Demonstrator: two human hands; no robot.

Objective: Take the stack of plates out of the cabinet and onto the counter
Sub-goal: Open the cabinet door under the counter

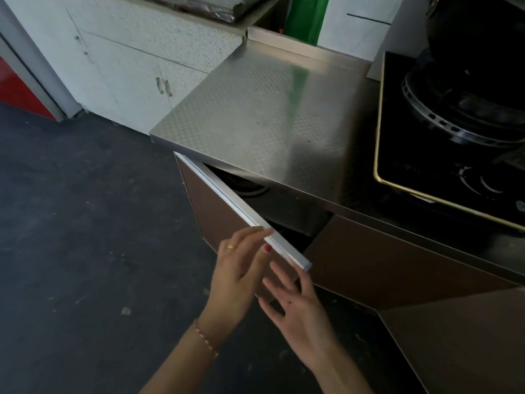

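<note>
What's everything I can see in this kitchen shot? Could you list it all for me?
Counter: one, steel, centre.
Cabinet door: one, brown with a pale edge, partly open under the counter.
Second door: one, brown, right of it.
Stove: one, black with a gold rim, right.
Pot: one, black, on the stove.
White cabinets: one row, upper left.
Floor: dark grey, left.
Plates: not clearly visible inside.
Left hand: on the door's edge.
Right hand: open, beside the door.
</note>
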